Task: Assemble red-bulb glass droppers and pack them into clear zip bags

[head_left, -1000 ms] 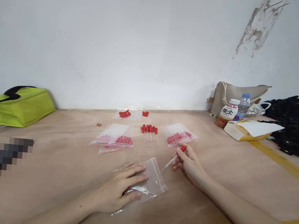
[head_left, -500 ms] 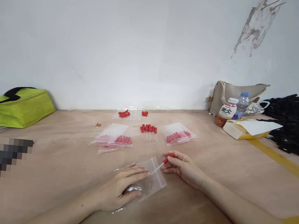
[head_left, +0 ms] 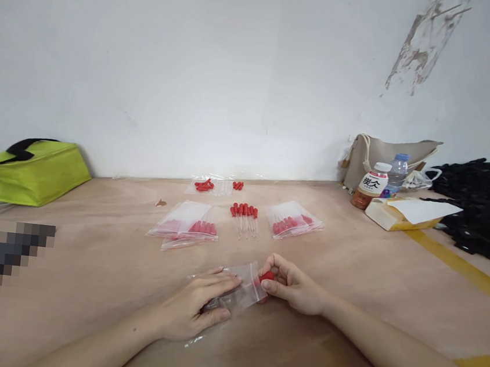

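My left hand [head_left: 200, 302] lies flat with fingers stretched over a clear zip-lock bag [head_left: 239, 299], pressing it on the table. At the bag's open end, my right hand [head_left: 289, 284] pinches glass droppers by their red rubber bulbs [head_left: 267, 277]. Their glass stems reach into the bag; how many there are is hidden by the fingers. Beyond the hands lies a row of droppers [head_left: 244, 211] with red bulbs. Filled bags of droppers lie at its left [head_left: 186, 218] and right [head_left: 291, 219].
Near the wall is another clear bag [head_left: 203, 186] with red bulbs. A lime-green bag [head_left: 38, 176] stands at left. On the right are a drink bottle [head_left: 371, 185], a blue-capped bottle [head_left: 398, 170], an open box [head_left: 388, 215], a beige bag [head_left: 356, 160] and a black heap [head_left: 483, 208].
My right hand has moved left and slightly down toward the bag. The dropper stems, visible outside before, have slid into it, with the red bulbs now at its mouth. My left hand stays put.
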### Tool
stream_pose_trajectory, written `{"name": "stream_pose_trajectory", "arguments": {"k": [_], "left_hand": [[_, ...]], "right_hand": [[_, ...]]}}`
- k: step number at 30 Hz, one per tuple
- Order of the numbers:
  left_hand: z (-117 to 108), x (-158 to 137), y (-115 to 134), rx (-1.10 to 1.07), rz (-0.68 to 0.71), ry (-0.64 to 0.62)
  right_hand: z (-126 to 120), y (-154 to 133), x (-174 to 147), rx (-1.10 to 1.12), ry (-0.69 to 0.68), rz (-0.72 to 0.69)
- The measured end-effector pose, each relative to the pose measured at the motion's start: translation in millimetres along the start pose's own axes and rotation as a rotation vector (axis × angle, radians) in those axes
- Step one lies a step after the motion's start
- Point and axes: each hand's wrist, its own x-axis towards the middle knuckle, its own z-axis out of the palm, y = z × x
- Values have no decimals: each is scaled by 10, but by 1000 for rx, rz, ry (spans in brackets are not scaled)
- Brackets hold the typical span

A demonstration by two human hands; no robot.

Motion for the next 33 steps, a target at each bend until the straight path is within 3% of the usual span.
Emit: {"name": "stream_pose_trajectory", "arguments": {"k": [8, 15, 17, 20, 23, 25, 33], "left_hand": [[-19, -68, -66, 0, -14, 78], [-32, -69, -77, -26, -35, 49], [-41, -66, -72, -29, -45, 21], [-58, -62, -65, -37, -56, -4], [-77, -50, -59, -46, -55, -10], [-95, -40, -56, -48, -55, -23], [-142, -37, -93, -7, -25, -99]], "right_hand": [[-165, -13, 13, -221, 101, 43], [-222, -103, -42, -834, 9, -144], [-242, -114, -36, -934, 116, -138], [-298, -152, 49, -1093, 403, -126], [-358, -237, 268, -1293, 489, -117], [-387, -288, 492, -1389, 517, -8], [-458, -175, 1386, -1417, 683, 294]]}}
